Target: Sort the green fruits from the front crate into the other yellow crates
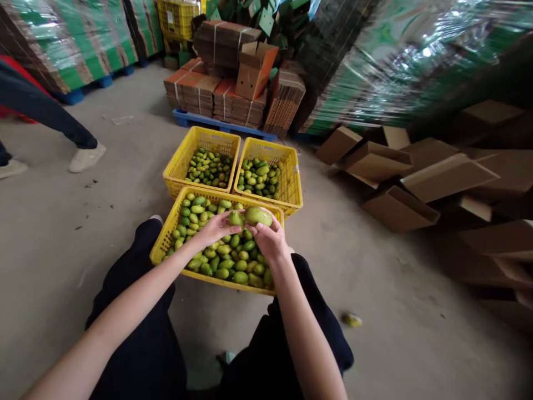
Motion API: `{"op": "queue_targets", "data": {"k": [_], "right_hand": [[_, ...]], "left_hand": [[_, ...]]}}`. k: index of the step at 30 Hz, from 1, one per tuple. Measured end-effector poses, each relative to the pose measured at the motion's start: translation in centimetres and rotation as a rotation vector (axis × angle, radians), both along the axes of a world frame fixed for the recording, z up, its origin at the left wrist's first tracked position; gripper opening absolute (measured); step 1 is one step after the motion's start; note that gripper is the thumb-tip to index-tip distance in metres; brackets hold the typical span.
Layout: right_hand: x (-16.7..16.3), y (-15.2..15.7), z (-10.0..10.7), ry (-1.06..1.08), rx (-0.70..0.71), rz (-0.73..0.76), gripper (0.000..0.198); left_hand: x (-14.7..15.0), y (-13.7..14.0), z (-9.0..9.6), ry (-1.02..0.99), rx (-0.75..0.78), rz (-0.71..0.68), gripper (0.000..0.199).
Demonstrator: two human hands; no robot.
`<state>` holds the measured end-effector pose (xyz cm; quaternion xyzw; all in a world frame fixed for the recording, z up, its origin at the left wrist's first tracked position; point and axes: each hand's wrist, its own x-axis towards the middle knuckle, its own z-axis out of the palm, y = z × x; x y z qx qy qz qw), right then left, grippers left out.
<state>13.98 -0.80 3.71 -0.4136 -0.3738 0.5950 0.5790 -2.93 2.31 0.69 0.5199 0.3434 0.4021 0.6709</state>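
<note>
Both hands are over the near yellow crate (216,284), which holds many green and yellow lemons (225,264). My left hand (214,229) is closed on a small green lemon (236,219), gripped by the fingertips. Beside it, my right hand (268,236) is wrapped round a larger pale green lemon (259,215); whether a second fruit lies in that hand I cannot tell. The two hands nearly meet above the fruit. The crate stands between my knees.
Behind are two more yellow crates (175,166) (297,186) of lemons. Flattened cartons (237,105) sit on a blue pallet (225,125). Open cardboard boxes (378,161) lie at right. A damaged fruit (352,319) is on the floor. A person's leg (62,116) shows at left.
</note>
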Motion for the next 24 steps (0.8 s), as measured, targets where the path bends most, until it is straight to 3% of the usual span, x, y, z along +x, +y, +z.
{"op": "queue_targets", "data": {"k": [5, 9, 14, 19, 24], "right_hand": [[-0.7, -0.4, -0.7, -0.027, -0.049, 0.023, 0.04], [-0.6, -0.7, -0.5, -0.284, 0.08, 0.118, 0.043], [-0.9, -1.1, 0.1, -0.611, 0.207, -0.03, 0.039], [-1.3, -1.2, 0.0, -0.605, 0.224, -0.144, 0.037], [-1.1, -1.2, -0.1, -0.542, 0.228, -0.135, 0.039]], "left_hand": [[-0.9, -0.1, 1.2, -0.06, 0.02, 0.04, 0.063], [-1.8, 0.3, 1.4, 0.004, 0.094, 0.067, 0.065], [-2.0, 0.4, 1.0, 0.088, 0.187, 0.118, 0.058], [-1.6, 0.0, 1.1, 0.115, 0.242, 0.11, 0.054], [-1.5, 0.0, 1.2, 0.079, 0.199, 0.09, 0.053]]}}
